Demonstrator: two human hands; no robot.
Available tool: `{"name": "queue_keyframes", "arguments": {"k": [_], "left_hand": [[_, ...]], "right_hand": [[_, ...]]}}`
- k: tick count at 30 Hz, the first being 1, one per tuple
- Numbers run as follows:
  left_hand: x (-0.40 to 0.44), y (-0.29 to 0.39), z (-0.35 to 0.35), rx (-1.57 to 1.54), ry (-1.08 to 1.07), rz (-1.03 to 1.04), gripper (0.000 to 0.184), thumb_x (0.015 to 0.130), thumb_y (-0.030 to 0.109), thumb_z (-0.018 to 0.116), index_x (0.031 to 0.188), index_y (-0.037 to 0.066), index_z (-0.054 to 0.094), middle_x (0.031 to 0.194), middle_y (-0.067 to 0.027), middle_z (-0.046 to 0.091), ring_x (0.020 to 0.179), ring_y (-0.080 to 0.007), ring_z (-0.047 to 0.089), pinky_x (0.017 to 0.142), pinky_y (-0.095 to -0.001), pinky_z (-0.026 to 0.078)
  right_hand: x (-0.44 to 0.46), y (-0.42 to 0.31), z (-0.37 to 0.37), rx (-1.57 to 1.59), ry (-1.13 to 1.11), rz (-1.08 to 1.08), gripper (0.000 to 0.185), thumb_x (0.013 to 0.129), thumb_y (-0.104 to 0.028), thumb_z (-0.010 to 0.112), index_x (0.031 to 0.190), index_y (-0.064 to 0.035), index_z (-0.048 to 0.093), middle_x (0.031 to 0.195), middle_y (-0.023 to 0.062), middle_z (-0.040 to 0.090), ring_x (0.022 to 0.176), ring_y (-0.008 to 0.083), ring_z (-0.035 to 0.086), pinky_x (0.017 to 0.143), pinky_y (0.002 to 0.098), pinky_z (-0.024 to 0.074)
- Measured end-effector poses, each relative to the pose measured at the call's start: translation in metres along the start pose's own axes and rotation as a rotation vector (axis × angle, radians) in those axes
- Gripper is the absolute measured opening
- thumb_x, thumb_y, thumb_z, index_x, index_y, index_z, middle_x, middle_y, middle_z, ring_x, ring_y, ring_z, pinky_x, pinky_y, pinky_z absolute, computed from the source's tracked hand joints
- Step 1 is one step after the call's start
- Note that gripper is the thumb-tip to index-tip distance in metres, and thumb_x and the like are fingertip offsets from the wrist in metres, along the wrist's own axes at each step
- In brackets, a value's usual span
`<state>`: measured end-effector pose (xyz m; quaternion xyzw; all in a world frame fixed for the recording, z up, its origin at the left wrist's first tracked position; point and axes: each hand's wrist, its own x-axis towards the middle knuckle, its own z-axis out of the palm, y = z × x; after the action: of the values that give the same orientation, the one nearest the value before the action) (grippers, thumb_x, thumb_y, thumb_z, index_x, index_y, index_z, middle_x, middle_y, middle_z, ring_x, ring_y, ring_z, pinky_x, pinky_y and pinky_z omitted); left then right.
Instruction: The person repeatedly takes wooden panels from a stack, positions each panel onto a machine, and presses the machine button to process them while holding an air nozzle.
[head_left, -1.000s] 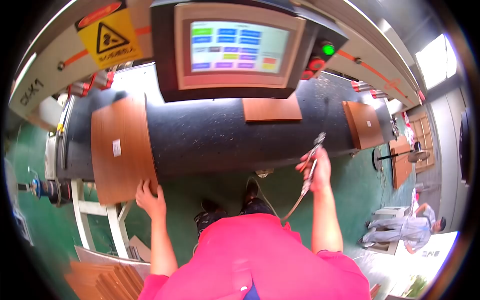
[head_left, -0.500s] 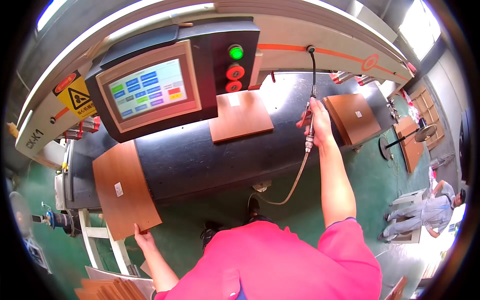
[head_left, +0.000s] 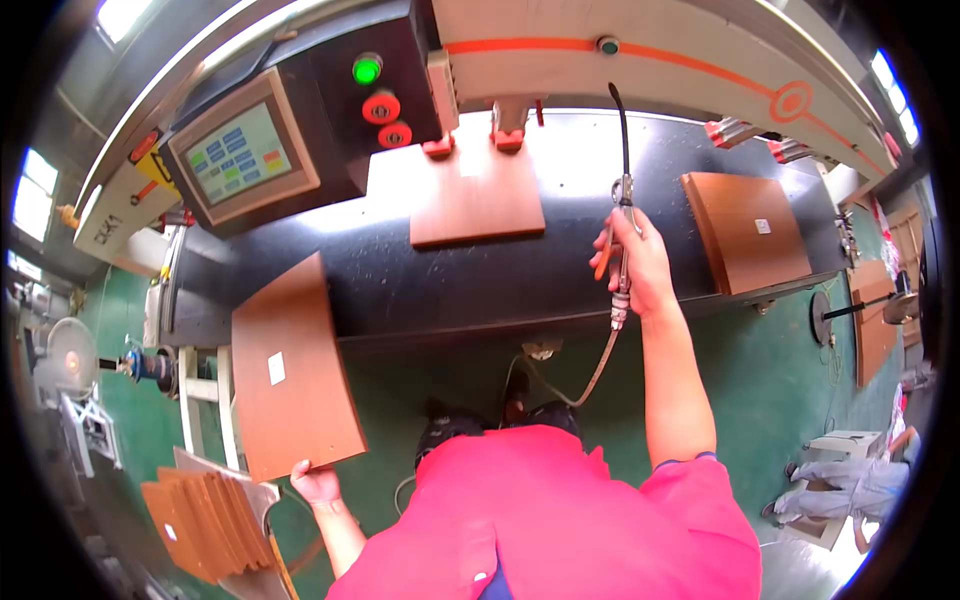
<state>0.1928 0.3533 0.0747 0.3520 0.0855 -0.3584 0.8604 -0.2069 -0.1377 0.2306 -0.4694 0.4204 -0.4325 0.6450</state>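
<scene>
Hands (head_left: 640, 262) (head_left: 317, 483) spread apart, right one reaching farther forward.

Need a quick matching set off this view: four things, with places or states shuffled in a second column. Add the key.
Things
1. Blow gun
2. Lit green button
3. Stacked wood-grain boards
4. Single wood-grain board

Places or states
A. On the right end of the black table
B. Pinched at its near edge by the left hand
C. Above two red buttons
D. In the right hand

Pairs: 1-D, 2-C, 3-A, 4-B
</scene>
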Motion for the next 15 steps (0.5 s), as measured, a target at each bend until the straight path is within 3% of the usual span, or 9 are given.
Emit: {"name": "queue_keyframes", "arguments": {"k": [1,5,9,15], "left_hand": [[-0.018,-0.003,0.002,0.024,-0.002,0.003,0.069,0.064,0.001,0.059,0.132,-0.001,0.054,0.127,-0.0141,0.064,0.118,-0.0341,0.06,0.106,-0.0494,0.048],[-0.066,-0.021,0.028,0.085,-0.04,-0.055,0.074,0.06,0.001,0.06,0.133,-0.003,0.051,0.127,-0.0146,0.063,0.119,-0.0354,0.059,0.106,-0.0494,0.048],[-0.065,-0.031,0.026,0.167,-0.157,-0.169,0.079,0.058,0.006,0.06,0.135,-0.005,0.048,0.13,-0.0174,0.061,0.12,-0.0368,0.059,0.107,-0.0494,0.046],[-0.031,-0.099,0.071,0.286,-0.206,-0.403,0.086,0.051,0.006,0.059,0.136,-0.006,0.047,0.13,-0.0177,0.061,0.119,-0.0399,0.058,0.109,-0.0511,0.044]], "right_hand": [[-0.009,0.017,-0.002,-0.005,0.016,0.028,0.025,0.096,-0.03,0.067,0.096,-0.0077,0.054,0.077,0.0047,0.062,0.053,0.0127,0.063,0.034,0.0213,0.0407],[-0.059,0.086,-0.013,-0.058,-0.04,0.167,0.027,0.09,-0.025,0.076,0.091,-0.0087,0.055,0.072,0.0033,0.063,0.052,0.0078,0.059,0.035,0.0212,0.0385],[-0.114,0.121,-0.015,0.105,0.031,0.311,0.021,0.095,-0.022,0.07,0.095,-0.0064,0.056,0.071,0.0064,0.065,0.054,0.0123,0.064,0.037,0.0207,0.0396],[-0.194,0.094,-0.073,0.002,0.202,0.266,0.019,0.096,-0.022,0.066,0.098,-0.008,0.053,0.065,0.0044,0.062,0.051,0.014,0.063,0.037,0.0204,0.0385]]}}
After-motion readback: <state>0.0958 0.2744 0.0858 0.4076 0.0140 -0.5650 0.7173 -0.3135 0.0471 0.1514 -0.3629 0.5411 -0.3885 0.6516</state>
